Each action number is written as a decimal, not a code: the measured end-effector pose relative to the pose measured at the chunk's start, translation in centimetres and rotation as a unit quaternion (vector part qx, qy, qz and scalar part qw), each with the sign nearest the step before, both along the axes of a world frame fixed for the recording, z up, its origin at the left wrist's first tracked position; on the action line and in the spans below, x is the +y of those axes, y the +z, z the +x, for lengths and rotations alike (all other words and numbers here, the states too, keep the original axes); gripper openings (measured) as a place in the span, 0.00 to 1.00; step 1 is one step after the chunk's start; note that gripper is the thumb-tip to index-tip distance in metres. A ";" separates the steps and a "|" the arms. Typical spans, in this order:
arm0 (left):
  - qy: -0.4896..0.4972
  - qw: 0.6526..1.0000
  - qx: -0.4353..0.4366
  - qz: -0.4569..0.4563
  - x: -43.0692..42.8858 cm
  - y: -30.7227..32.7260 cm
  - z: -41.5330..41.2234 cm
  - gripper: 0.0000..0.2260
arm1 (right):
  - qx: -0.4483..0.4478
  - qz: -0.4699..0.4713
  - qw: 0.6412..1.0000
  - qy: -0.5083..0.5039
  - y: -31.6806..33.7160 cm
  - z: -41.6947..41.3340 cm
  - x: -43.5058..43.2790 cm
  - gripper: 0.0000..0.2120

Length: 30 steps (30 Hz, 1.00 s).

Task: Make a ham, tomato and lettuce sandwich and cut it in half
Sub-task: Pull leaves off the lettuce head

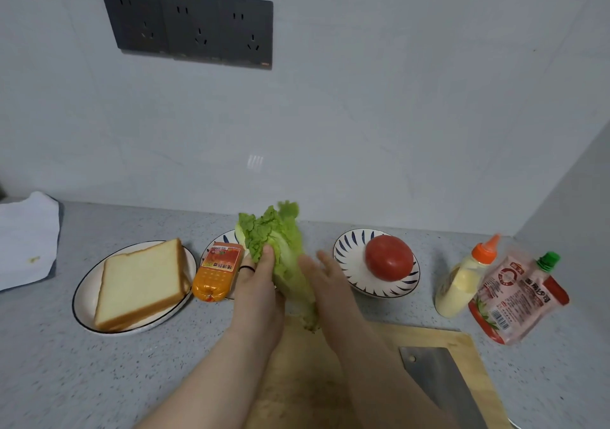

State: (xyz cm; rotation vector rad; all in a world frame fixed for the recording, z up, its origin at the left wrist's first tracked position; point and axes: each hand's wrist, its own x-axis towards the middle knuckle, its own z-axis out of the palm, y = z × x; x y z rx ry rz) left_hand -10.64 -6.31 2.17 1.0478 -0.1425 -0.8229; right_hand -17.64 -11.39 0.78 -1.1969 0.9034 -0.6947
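Note:
A green lettuce is lifted above the far edge of the wooden cutting board. My left hand holds it from the left, fingers curled round the leaves. My right hand lies against its right side with fingers straight. Sliced bread is stacked on a white plate at the left. A packaged ham sausage lies on a patterned plate behind my left hand. A red tomato sits on another patterned plate. A cleaver rests on the board's right side.
A mayonnaise bottle with an orange cap and a ketchup pouch with a green cap stand at the right near the side wall. A white cloth lies at the far left. Wall sockets are mounted above the counter.

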 end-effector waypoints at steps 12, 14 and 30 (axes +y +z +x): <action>0.025 1.000 0.014 -0.010 -0.7 -0.1 0.7 0.14 | 0.017 -0.034 0.990 -0.135 -0.9 0.1 -0.3 0.14; 0.031 0.999 0.026 -0.012 -0.9 -0.4 0.9 0.18 | -0.006 0.027 0.985 -0.171 -0.8 0.0 -0.7 0.16; 0.041 0.998 0.040 -0.033 -1.1 -1.6 1.3 0.21 | 0.052 -0.008 0.986 -0.155 -1.5 -0.3 -0.9 0.07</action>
